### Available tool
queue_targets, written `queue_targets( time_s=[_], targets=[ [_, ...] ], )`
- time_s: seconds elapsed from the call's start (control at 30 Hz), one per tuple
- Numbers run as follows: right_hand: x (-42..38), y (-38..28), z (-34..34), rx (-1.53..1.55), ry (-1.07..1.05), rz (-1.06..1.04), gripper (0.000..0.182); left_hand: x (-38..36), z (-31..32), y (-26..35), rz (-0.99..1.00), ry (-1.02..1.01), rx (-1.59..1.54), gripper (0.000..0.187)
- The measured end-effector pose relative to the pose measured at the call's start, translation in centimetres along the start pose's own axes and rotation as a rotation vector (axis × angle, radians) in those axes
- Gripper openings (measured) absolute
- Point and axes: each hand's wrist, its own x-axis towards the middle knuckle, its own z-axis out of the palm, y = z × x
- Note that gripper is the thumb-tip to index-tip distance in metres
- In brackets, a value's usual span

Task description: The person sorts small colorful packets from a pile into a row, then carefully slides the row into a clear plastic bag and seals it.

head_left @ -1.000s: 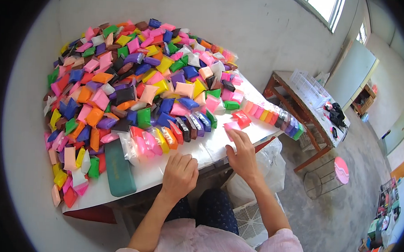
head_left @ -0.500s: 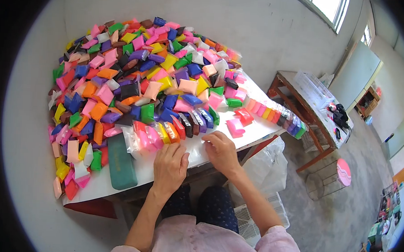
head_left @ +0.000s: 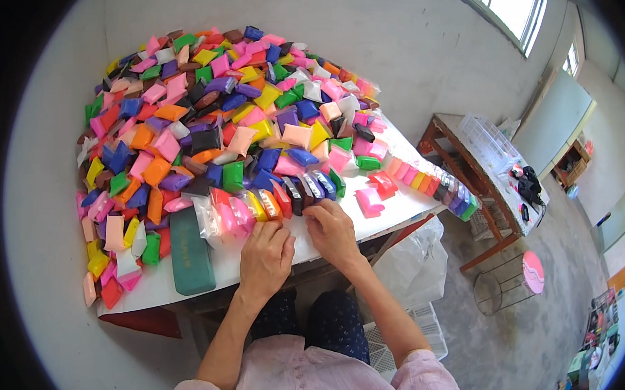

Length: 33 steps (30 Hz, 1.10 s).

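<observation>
A row of small coloured packets in shiny clear wrap lies along the table's front, from pink packets point(head_left: 226, 219) through an orange packet point(head_left: 269, 204) to blue and green ones. My left hand point(head_left: 266, 257) is at the near edge of the row, below the orange packet, its fingers curled downward. My right hand point(head_left: 333, 232) bends its fingers at the near ends of the black packet point(head_left: 293, 196) and the blue packet point(head_left: 313, 187). Both sets of fingertips are partly hidden, so what they grip does not show. A green case point(head_left: 190, 254) lies left of the row.
A large heap of coloured packets point(head_left: 190, 120) covers the back and left of the white table point(head_left: 346, 221). Loose pink packets point(head_left: 370, 202) lie to the right, near another packed row point(head_left: 435, 183). A second table point(head_left: 468, 142) and a pink-topped stool point(head_left: 531, 271) stand further right.
My right hand has moved slightly left and up, from over the white tabletop to the row's black and blue packets. My left hand stays by the orange packet.
</observation>
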Motion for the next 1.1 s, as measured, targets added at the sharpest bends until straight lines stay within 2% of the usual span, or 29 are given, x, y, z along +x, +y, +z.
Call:
queue_targets(
  time_s=[0.23, 0.37, 0.43, 0.53, 0.57, 0.67, 0.77, 0.93, 1.1],
  targets=[
    [-0.5, -0.4, -1.2, 0.034, -0.01, -0.017, 0.018, -0.2, -0.4, 0.0, 0.032, -0.023, 0.001, 0.013],
    [-1.0, -0.4, -2.5, 0.044, 0.004, 0.036, 0.024, -0.7, -1.2, 0.5, 0.013, -0.056, -0.052, 0.016],
    [-1.0, -0.6, -3.3, 0.06, 0.013, 0.096, 0.026, -1.3, -1.9, 0.6, 0.063, 0.006, -0.04, 0.017],
    [-1.0, -0.5, -4.6, 0.091, 0.114, 0.196, 0.026, -3.1, -3.6, 0.9, 0.073, 0.077, -0.053, 0.02],
    [-1.0, -0.1, -5.0, 0.083, 0.162, 0.162, 0.027, -3.7, -4.3, 1.1, 0.066, 0.095, -0.062, 0.021],
    [-1.5, 0.5, -6.4, 0.042, 0.183, 0.229, 0.027, -5.4, -6.0, 2.1, 0.014, 0.14, -0.07, 0.02],
    [-3.0, 0.4, -7.1, 0.021, 0.218, 0.259, 0.025, -7.3, -6.5, 2.3, 0.002, 0.096, -0.087, 0.023],
    [-5.8, 0.2, -6.8, 0.039, 0.225, 0.29, 0.025, -8.1, -5.2, 2.6, 0.016, 0.073, -0.102, 0.025],
    [-6.8, -1.1, -7.0, 0.064, 0.234, 0.322, 0.026, -4.6, -3.0, 3.7, 0.102, 0.05, -0.114, 0.026]
  ],
)
